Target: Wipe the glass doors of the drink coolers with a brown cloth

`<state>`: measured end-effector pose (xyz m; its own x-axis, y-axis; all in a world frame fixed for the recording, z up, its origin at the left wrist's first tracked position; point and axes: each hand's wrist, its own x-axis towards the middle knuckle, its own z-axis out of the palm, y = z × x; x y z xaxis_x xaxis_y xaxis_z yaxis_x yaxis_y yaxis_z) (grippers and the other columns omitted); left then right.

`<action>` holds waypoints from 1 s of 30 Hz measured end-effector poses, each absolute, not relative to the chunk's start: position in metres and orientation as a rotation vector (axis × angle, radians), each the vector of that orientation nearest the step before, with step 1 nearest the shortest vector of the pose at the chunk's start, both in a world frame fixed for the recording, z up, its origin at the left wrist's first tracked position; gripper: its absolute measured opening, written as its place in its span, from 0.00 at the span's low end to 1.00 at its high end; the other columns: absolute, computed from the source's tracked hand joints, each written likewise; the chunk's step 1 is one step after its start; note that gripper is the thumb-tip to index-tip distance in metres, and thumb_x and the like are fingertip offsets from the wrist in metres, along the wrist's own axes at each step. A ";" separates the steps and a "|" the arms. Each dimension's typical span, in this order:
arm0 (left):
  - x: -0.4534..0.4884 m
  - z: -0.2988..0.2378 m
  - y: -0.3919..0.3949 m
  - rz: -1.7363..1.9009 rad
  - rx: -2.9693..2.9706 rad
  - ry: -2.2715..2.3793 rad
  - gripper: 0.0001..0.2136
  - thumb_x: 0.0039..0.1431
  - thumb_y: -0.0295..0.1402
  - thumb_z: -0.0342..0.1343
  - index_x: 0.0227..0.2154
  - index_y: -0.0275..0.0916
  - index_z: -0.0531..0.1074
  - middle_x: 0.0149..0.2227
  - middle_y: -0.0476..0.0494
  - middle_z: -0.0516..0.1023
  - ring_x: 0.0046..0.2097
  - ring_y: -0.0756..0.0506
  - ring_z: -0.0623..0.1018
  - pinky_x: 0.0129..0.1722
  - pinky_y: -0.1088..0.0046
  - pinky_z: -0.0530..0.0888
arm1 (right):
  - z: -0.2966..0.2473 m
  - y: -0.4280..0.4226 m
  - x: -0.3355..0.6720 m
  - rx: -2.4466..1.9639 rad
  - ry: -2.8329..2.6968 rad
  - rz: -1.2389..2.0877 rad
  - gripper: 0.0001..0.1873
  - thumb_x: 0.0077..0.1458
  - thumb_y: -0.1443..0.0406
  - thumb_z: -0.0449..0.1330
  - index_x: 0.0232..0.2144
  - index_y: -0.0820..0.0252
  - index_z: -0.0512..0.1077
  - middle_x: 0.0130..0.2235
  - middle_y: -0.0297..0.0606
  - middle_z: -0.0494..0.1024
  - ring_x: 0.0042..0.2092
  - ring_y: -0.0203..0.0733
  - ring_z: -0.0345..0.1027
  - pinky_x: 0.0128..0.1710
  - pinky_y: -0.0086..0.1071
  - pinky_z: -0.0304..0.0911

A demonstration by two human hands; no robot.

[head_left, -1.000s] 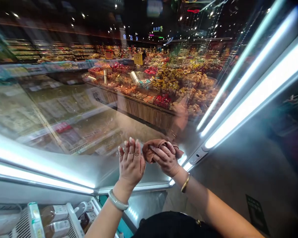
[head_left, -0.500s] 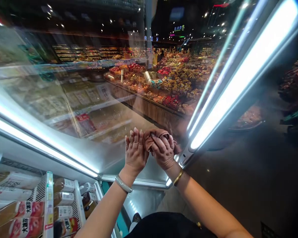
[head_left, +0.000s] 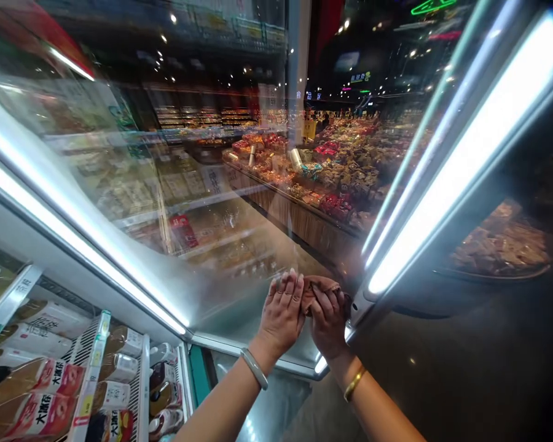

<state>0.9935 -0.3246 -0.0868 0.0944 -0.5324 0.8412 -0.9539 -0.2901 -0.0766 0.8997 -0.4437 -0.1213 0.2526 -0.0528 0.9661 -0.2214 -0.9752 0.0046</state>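
Observation:
A glass door [head_left: 230,276] of a drinks fridge stands in front of me, lit by bright strips along its edges. My right hand [head_left: 327,322] presses a bunched brown cloth [head_left: 317,288] against the lower part of the glass, its fingers curled over it. Just to the left, my left hand [head_left: 282,310] lies flat with fingers extended, its fingertips by the cloth's edge. The left wrist has a pale bangle [head_left: 254,368], the right a gold one [head_left: 354,383]. Part of the cloth is hidden beneath the right fingers.
Fridge shelves with several bottles [head_left: 41,393] and price strips [head_left: 92,362] are at the lower left. A bright light strip [head_left: 465,153] runs up the door's right edge. Through the glass shows a long display of packaged goods [head_left: 341,178]; dark floor [head_left: 442,368] lies right.
Both hands and the cloth now appear lower and further right in the picture. The view has shifted too, and the cloth stays under the right hand.

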 end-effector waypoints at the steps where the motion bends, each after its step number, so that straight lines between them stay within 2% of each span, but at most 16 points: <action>1: 0.994 -0.092 -0.324 1.105 1.876 -1.451 0.32 0.72 0.36 0.43 0.74 0.32 0.42 0.76 0.41 0.42 0.77 0.43 0.45 0.76 0.61 0.43 | -0.125 -0.442 0.902 2.360 -0.259 1.837 0.14 0.64 0.74 0.51 0.42 0.53 0.74 0.54 0.33 0.80 0.71 0.34 0.57 0.75 0.40 0.44; 4: 1.002 -0.103 -0.322 1.114 1.851 -1.415 0.32 0.72 0.34 0.44 0.74 0.30 0.42 0.76 0.40 0.41 0.77 0.43 0.45 0.76 0.61 0.44 | -0.129 -0.439 0.910 2.343 -0.235 1.836 0.15 0.64 0.74 0.52 0.41 0.52 0.75 0.52 0.32 0.82 0.70 0.34 0.57 0.76 0.40 0.41; 7: 1.007 -0.097 -0.328 1.147 1.774 -1.382 0.34 0.71 0.33 0.45 0.74 0.30 0.40 0.76 0.38 0.39 0.77 0.41 0.43 0.76 0.59 0.42 | -0.124 -0.443 0.914 2.309 -0.239 1.818 0.13 0.65 0.71 0.53 0.43 0.51 0.75 0.52 0.30 0.82 0.70 0.36 0.58 0.76 0.42 0.43; 10: 1.002 -0.083 -0.344 1.202 1.706 -1.377 0.33 0.72 0.36 0.44 0.74 0.32 0.41 0.76 0.41 0.39 0.77 0.42 0.41 0.76 0.60 0.40 | -0.120 -0.455 0.911 2.179 -0.324 1.867 0.11 0.63 0.71 0.56 0.45 0.55 0.74 0.58 0.37 0.78 0.71 0.42 0.58 0.76 0.47 0.47; 13: 0.993 -0.080 -0.358 1.210 1.707 -1.354 0.33 0.73 0.37 0.43 0.74 0.31 0.40 0.75 0.40 0.41 0.77 0.44 0.41 0.76 0.63 0.40 | -0.121 -0.469 0.908 2.035 -0.362 1.902 0.11 0.60 0.71 0.62 0.44 0.54 0.74 0.57 0.42 0.79 0.67 0.48 0.65 0.74 0.49 0.54; 16: 0.992 -0.100 -0.363 1.223 1.668 -1.365 0.33 0.72 0.35 0.44 0.74 0.31 0.41 0.75 0.40 0.44 0.77 0.44 0.43 0.77 0.63 0.41 | -0.138 -0.474 0.908 1.955 -0.335 1.910 0.13 0.57 0.70 0.66 0.44 0.52 0.74 0.55 0.43 0.80 0.65 0.52 0.69 0.71 0.51 0.61; 19: 1.002 -0.135 -0.359 1.261 1.607 -1.387 0.33 0.71 0.35 0.46 0.74 0.33 0.45 0.75 0.41 0.48 0.77 0.44 0.46 0.77 0.63 0.42 | -0.169 -0.464 0.918 1.915 -0.358 1.914 0.18 0.57 0.71 0.63 0.49 0.53 0.73 0.60 0.44 0.77 0.67 0.53 0.66 0.70 0.54 0.62; 22: 1.022 -0.164 -0.348 1.284 1.545 -1.373 0.32 0.71 0.33 0.45 0.74 0.31 0.46 0.75 0.41 0.47 0.77 0.45 0.46 0.77 0.64 0.42 | -0.191 -0.447 0.938 1.911 -0.383 1.964 0.21 0.58 0.72 0.58 0.51 0.47 0.74 0.66 0.36 0.71 0.68 0.51 0.65 0.71 0.50 0.62; 24: 1.039 -0.168 -0.342 1.298 1.512 -1.345 0.32 0.70 0.31 0.45 0.74 0.29 0.44 0.75 0.38 0.44 0.77 0.42 0.45 0.77 0.62 0.42 | -0.185 -0.441 0.950 1.942 -0.302 1.929 0.18 0.60 0.69 0.57 0.48 0.43 0.76 0.65 0.32 0.73 0.67 0.51 0.66 0.70 0.48 0.64; 26: 1.053 -0.160 -0.337 1.333 1.487 -1.328 0.34 0.69 0.30 0.48 0.74 0.30 0.43 0.76 0.36 0.44 0.77 0.41 0.45 0.77 0.61 0.41 | -0.166 -0.442 0.955 1.945 -0.192 1.841 0.15 0.61 0.67 0.59 0.50 0.49 0.75 0.60 0.37 0.78 0.66 0.52 0.68 0.71 0.52 0.61; 28: 1.060 -0.146 -0.337 1.372 1.450 -1.327 0.36 0.68 0.29 0.51 0.74 0.31 0.43 0.76 0.36 0.44 0.77 0.40 0.46 0.77 0.59 0.41 | -0.143 -0.447 0.951 1.855 -0.260 1.833 0.16 0.63 0.64 0.61 0.53 0.57 0.73 0.59 0.45 0.79 0.67 0.53 0.65 0.72 0.56 0.55; 30: 1.061 -0.132 -0.340 1.379 1.408 -1.357 0.37 0.69 0.29 0.50 0.75 0.33 0.40 0.76 0.37 0.45 0.77 0.40 0.47 0.77 0.59 0.43 | -0.130 -0.453 0.941 1.793 -0.338 1.832 0.18 0.64 0.62 0.61 0.55 0.60 0.71 0.60 0.49 0.77 0.67 0.54 0.65 0.73 0.57 0.52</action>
